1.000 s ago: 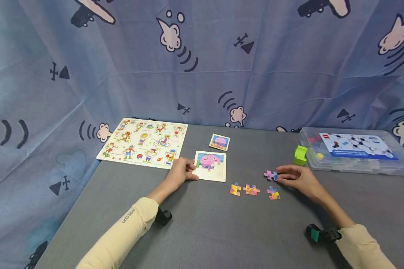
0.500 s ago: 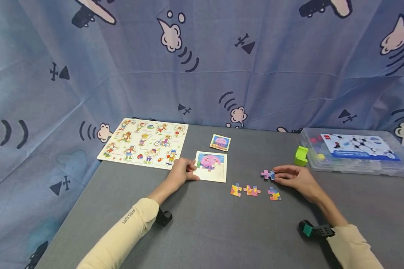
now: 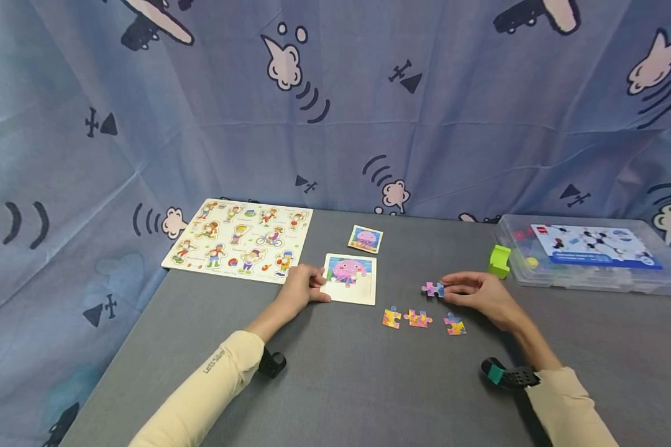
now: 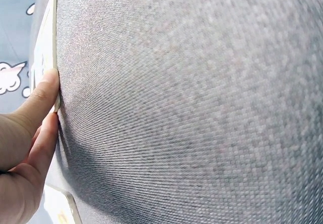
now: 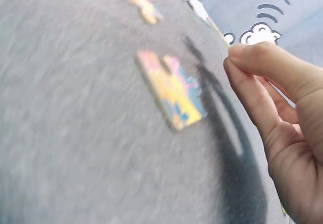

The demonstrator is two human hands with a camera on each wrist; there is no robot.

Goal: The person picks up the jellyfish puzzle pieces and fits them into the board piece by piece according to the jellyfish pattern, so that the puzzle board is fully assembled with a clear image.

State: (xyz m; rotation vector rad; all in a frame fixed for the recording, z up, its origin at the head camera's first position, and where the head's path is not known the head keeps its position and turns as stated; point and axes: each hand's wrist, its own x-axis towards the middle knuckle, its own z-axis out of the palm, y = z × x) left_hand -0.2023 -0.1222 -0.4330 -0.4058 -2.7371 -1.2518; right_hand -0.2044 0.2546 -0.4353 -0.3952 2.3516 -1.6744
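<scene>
Right hand (image 3: 483,299) pinches a knobbed, pink-and-blue jigsaw piece (image 3: 432,289) to the right of a square board (image 3: 363,294) picturing a pink creature (image 3: 347,269) and gripped at its edge by the left hand (image 3: 299,289).

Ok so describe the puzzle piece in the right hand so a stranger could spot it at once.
On the gray table, go left from the clear plastic box to the right hand. It pinches the puzzle piece, pink at the free end, blue near the hand. Only this piece is held; the three loose pieces nearer the person show yellow.
</scene>
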